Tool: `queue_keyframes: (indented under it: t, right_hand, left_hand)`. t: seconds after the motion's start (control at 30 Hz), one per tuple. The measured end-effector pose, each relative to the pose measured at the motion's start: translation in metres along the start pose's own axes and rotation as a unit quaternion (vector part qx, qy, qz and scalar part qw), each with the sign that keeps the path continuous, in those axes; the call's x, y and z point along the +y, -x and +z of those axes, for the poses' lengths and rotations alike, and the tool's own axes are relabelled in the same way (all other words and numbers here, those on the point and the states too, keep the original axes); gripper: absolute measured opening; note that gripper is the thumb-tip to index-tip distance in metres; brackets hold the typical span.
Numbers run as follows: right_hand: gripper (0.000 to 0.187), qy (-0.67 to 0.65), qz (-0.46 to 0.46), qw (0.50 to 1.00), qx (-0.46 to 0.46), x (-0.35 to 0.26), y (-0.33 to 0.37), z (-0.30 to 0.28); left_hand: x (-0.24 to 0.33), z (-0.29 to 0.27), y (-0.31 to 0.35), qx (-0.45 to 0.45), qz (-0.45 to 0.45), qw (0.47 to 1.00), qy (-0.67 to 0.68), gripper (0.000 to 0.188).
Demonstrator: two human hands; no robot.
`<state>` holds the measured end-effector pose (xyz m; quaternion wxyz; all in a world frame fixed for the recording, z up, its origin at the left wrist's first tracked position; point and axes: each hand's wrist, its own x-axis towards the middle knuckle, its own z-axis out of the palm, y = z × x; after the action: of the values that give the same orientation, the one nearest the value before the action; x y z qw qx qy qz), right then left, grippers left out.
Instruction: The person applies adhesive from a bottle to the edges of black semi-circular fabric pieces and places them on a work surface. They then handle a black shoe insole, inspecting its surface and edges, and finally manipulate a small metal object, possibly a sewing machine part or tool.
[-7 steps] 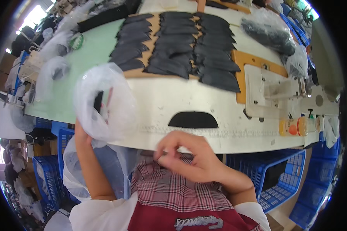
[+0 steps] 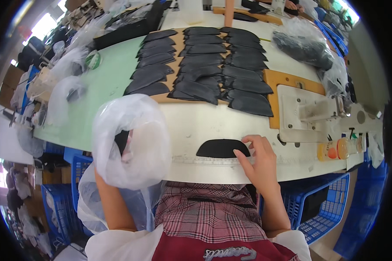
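A bunched clear plastic bag [image 2: 154, 143] hangs over the near left of the table, with my left forearm running up into it. My left hand [image 2: 127, 153] is mostly hidden by the bag and seems closed on it; a black piece [image 2: 121, 141] shows in its opening. On the table lies a flat black half-moon piece [image 2: 220, 148], straight edge toward me along a printed ruler scale [image 2: 204, 161]. My right hand [image 2: 261, 158] is at the right end of that piece, thumb and fingertips touching it but spread apart.
Stacked black curved pieces [image 2: 200, 65] lie in three columns on a brown board [image 2: 163, 99]. A sewing machine bed [image 2: 300, 113] and an orange-labelled bottle [image 2: 333, 150] sit at right. Blue plastic crates [image 2: 322, 222] stand below the table edge. A bagged dark bundle [image 2: 302, 48] lies at far right.
My right hand has moved from over my lap, right and forward, to the half-moon piece. The view has shifted a little; the bag stays with my left hand.
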<state>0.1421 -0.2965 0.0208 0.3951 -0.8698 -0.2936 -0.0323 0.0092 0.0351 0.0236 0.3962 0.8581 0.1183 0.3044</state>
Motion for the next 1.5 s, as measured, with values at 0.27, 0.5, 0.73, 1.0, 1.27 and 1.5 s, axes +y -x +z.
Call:
queue_keyframes:
  t: [0.27,0.5,0.73,1.0,1.27,1.5]
  right_hand:
    - [0.042,0.134,0.001,0.990,-0.040,0.012,0.004,0.002]
    - [0.038,0.042,0.016,0.999,-0.012,0.016,0.005,0.009]
    - [0.035,0.000,0.037,0.999,-0.014,0.012,0.005,0.014]
    - [0.039,0.046,0.057,0.994,-0.087,0.006,-0.001,0.007]
    - [0.028,-0.072,-0.096,0.993,0.025,-0.036,-0.019,0.019]
    - [0.024,-0.256,-0.138,0.951,-0.106,-0.077,-0.035,0.040]
  left_hand:
    - [-0.017,0.019,-0.010,-0.079,-0.057,0.994,0.040,0.037]
    - [-0.027,0.007,-0.003,-0.069,-0.076,0.994,0.038,0.038]
    - [-0.030,-0.001,0.001,-0.075,-0.070,0.992,0.071,0.038]
    - [-0.025,-0.001,0.011,-0.045,-0.021,0.997,-0.058,0.040]
    - [-0.007,0.012,0.017,-0.081,0.063,0.988,-0.118,0.037]
    - [0.006,0.031,0.022,-0.171,0.132,0.964,-0.155,0.035]
